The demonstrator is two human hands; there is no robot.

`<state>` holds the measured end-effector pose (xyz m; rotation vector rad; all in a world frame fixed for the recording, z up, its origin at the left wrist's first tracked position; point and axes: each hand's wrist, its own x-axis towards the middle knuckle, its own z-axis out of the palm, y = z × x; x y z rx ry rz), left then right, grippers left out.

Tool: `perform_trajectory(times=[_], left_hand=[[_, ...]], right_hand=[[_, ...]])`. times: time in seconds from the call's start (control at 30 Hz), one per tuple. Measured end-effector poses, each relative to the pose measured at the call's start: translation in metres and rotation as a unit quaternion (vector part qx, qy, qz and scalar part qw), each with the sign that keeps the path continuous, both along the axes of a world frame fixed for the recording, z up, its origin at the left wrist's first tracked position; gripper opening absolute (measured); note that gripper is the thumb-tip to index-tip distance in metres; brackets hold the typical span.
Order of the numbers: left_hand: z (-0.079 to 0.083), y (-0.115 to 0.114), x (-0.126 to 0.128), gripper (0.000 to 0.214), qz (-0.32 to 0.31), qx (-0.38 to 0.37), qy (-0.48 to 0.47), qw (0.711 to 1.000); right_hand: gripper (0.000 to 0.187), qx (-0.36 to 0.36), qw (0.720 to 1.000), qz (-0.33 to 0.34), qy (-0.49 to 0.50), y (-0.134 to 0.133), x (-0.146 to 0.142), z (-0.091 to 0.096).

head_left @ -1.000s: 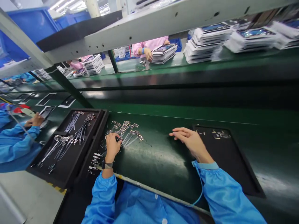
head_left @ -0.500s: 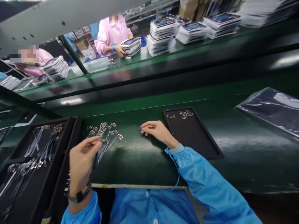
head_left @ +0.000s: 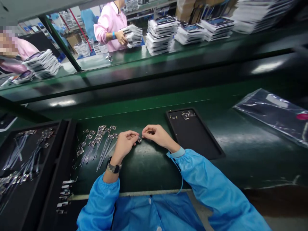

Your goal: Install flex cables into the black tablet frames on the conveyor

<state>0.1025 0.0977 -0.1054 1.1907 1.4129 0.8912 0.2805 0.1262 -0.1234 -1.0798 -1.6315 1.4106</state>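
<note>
Small metal part [head_left: 139, 140] is pinched in the left fingers [head_left: 132, 132] over the table [head_left: 144, 173], right fingers [head_left: 148, 136] just off its right side, can't tell if gripping anything; long axis unreadable.

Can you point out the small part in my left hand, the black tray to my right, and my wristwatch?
Small part [head_left: 139, 140]: head view, on its exposed end.
Black tray [head_left: 196, 138]: head view, on its bare floor.
Wristwatch [head_left: 112, 167]: head view, on its band.

Part [head_left: 139, 140] in left hand [head_left: 124, 146], too small for detail
</note>
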Motion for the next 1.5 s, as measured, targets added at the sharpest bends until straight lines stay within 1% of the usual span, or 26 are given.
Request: perform_trajectory(times=[0.1,0.23,0.33,0.43,0.5,0.6,0.7,0.77,0.83,0.93,1.0,1.07,1.2,1.33,1.5], left_hand=[[-0.002,-0.001,0.001,0.018,-0.022,-0.013,-0.007,1.000],[-0.006,0.000,0.002,0.022,-0.027,-0.004,-0.015,1.000],[-0.010,0.001,0.003,0.022,-0.021,0.009,-0.015,1.000],[-0.013,0.000,0.003,0.020,-0.019,0.020,-0.002,1.000],[-0.015,0.000,0.004,0.018,-0.021,0.026,0.016,0.999],[-0.015,-0.002,0.006,0.013,-0.027,0.053,0.068,0.996],[-0.013,-0.003,0.008,0.011,-0.032,0.101,0.134,0.985],[-0.013,-0.004,0.008,0.010,-0.024,0.118,0.143,0.982],[-0.013,-0.004,0.008,0.010,0.008,0.103,0.100,0.990],[-0.012,-0.002,0.005,0.022,0.059,0.051,-0.004,0.997],[-0.009,-0.002,0.004,0.026,0.070,0.030,-0.055,0.996],[-0.006,-0.001,0.003,0.026,0.079,0.019,-0.086,0.993],[-0.004,-0.002,0.003,0.026,0.088,-0.003,-0.113,0.990],[-0.005,-0.002,0.002,0.025,0.077,-0.019,-0.112,0.991],[-0.007,-0.002,0.000,0.023,0.074,-0.016,-0.103,0.992]], right_hand=[[0.008,0.096,0.992,-0.027,-0.077,-0.004,-0.002,0.001],[0.011,0.202,0.963,-0.036,-0.172,-0.009,-0.004,0.002],[0.012,0.251,0.947,-0.025,-0.201,-0.011,-0.005,-0.002],[0.012,0.276,0.936,-0.014,-0.218,-0.012,-0.005,-0.006],[0.011,0.274,0.934,-0.011,-0.228,-0.013,-0.005,-0.007],[0.010,0.238,0.941,-0.009,-0.240,-0.013,-0.005,-0.006],[0.009,0.185,0.957,-0.010,-0.223,-0.013,-0.005,-0.002],[0.009,0.154,0.971,-0.014,-0.182,-0.012,-0.004,0.001],[0.009,0.126,0.982,-0.021,-0.137,-0.012,-0.003,0.004],[0.008,0.100,0.990,-0.020,-0.095,-0.012,-0.002,0.007],[0.008,0.094,0.992,-0.011,-0.084,-0.012,-0.002,0.008],[0.009,0.094,0.992,-0.006,-0.079,-0.013,-0.002,0.008],[0.009,0.101,0.992,-0.011,-0.080,-0.013,-0.003,0.007],[0.009,0.095,0.992,-0.008,-0.083,-0.013,-0.002,0.007],[0.010,0.074,0.994,0.004,-0.080,-0.012,0.000,0.009]])
